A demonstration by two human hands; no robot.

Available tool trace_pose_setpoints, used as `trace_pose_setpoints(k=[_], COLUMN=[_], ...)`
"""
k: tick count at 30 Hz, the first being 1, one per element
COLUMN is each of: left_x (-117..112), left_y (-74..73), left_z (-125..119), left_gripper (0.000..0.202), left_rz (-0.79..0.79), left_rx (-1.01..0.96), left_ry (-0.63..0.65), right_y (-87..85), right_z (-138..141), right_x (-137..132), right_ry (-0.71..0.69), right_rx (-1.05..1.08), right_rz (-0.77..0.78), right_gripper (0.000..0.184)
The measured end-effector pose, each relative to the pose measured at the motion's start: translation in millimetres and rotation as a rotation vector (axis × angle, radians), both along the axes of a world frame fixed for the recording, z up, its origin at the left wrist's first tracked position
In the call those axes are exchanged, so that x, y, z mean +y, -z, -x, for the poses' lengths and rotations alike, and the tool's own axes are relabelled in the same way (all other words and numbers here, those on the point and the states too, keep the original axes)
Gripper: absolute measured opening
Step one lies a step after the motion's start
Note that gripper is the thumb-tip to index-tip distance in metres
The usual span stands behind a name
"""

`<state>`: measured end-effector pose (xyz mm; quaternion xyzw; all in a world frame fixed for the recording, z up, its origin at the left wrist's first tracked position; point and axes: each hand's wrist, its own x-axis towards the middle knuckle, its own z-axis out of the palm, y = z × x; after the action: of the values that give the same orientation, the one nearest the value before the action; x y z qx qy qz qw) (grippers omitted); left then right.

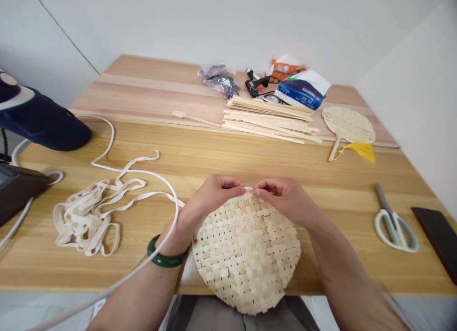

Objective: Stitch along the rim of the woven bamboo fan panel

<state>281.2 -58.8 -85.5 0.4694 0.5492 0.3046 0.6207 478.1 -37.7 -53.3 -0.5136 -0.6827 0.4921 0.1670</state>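
Both hands (250,198) were at the far rim of a round woven bamboo disc (246,252), fingertips pinched narrow on a short pale strip end (248,188) at that rim. The left hand (214,195) wore a green bangle (167,251) on the wrist; the right hand (282,200) sat just beside it, fingertips almost meeting.

The disc lay flat on the wooden worktop (332,179), near edge overhanging toward the person's lap. A white cable (177,207) ran past the left forearm. Left of it sat a loose heap of cream flat tape (85,219). Right: steel scissors (394,228) with white handles, then a black flat slab (437,238) at the edge.

Further back on a paler board (143,100): a stack of bamboo strips (269,121), a small wooden paddle stick (194,118), a finished round woven fan (348,125) with a yellow tassel (362,151), a glue gun (254,82), and packets (302,89). Dark navy object (39,119) far left, kind unclear.
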Motion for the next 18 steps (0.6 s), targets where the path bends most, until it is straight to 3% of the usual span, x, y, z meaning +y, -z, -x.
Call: trace_pose_setpoints(k=[5,11,16,18], left_x=[-3,-3,-2,-3], left_y=[0.2,-6.7,-5.5,-4.9], left_z=[0,0,2,1], left_gripper=[0.026,0.024,0.024,0.023], left_rz=[0.061,0.108,0.110,0.109], left_rx=[-0.050,-0.094,-0.096,-0.108], left_ry=[0.011,0.019,-0.018,-0.023], right_y=[3.6,18.0,17.0,16.7], right_z=[-14,-33,-54,-55], right_x=[14,30,41,39], right_ry=[0.231,0.199,0.416,0.393], right_rx=[0.240,0.336,0.421,0.336], right_rz=[-0.001,0.087,-0.069,-0.090], right_gripper=[0.019,0.020,0.017,0.017])
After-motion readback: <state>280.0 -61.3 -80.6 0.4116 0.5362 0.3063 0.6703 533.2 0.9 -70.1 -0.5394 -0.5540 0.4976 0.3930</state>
